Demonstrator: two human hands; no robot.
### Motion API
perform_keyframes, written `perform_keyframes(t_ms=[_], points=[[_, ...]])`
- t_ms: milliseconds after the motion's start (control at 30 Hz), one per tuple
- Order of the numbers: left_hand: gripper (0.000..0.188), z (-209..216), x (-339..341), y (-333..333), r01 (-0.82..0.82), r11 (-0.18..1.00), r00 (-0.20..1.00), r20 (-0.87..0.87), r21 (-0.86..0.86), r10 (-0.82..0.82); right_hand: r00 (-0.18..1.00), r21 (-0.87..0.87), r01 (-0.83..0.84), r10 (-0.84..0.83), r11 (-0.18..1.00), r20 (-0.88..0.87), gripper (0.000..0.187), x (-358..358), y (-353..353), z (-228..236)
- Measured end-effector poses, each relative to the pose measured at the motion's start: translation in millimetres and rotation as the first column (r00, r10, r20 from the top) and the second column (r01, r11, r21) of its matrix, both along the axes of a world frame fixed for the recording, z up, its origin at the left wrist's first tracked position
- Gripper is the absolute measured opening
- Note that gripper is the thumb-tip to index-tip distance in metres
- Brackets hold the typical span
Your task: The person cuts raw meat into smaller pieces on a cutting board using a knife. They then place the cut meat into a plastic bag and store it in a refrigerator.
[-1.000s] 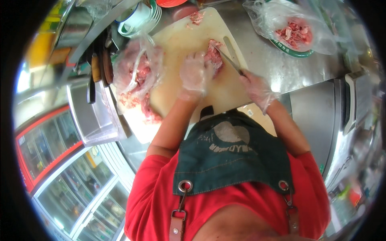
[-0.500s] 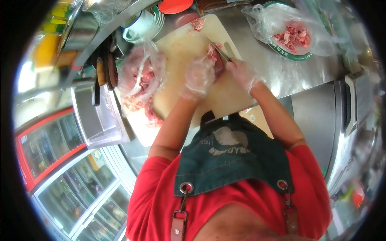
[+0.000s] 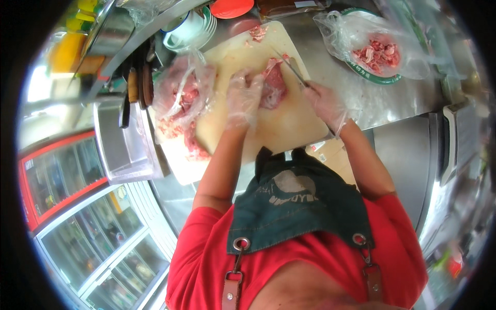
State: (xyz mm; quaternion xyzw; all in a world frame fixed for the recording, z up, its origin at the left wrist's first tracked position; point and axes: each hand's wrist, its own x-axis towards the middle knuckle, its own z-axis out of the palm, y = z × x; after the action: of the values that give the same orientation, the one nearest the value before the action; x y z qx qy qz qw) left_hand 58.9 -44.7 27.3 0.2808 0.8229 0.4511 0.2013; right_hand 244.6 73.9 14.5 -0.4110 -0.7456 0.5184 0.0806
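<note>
Knife [image 3: 297, 74] shifted right of meat [image 3: 275, 90], likely between strokes; right hand [image 3: 325, 105] grips it; left hand [image 3: 243, 98] half-curled beside meat, hold unclear.

Head: you wear this wide fisheye, the left of two set side by side, looking from above you.
Facing: steeply down and forward, upright and unmirrored, your left at its left.
Shirt [image 3: 206, 253]: closest to you, spread across the lower middle.
Left hand [image 3: 244, 98], right hand [image 3: 323, 102]: farther off, above centre, seen from over the forearms.
Board [image 3: 289, 121]: beneath them, viewed from above.
Fridge [image 3: 62, 175]: well away, leftward (straight edges bow there).
</note>
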Motion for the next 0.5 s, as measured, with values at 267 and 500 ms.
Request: perform_keyframes(t_ms=[267, 500], points=[[0.022, -32.1, -9.7, 12.7, -0.006, 0.998, 0.995, -0.099, -0.067, -0.001, 0.944, 0.389, -0.259, 0.146, 0.884, 0.296, 0.045, 29.6, -11.0, 19.4], [0.016, -18.9, -7.4, 13.1, -0.087, 0.996, 0.987, 0.131, -0.036, 0.091, 0.919, 0.544, -0.337, 0.143, 0.768, 0.366, 0.040, 50.9, -16.8, 19.7]])
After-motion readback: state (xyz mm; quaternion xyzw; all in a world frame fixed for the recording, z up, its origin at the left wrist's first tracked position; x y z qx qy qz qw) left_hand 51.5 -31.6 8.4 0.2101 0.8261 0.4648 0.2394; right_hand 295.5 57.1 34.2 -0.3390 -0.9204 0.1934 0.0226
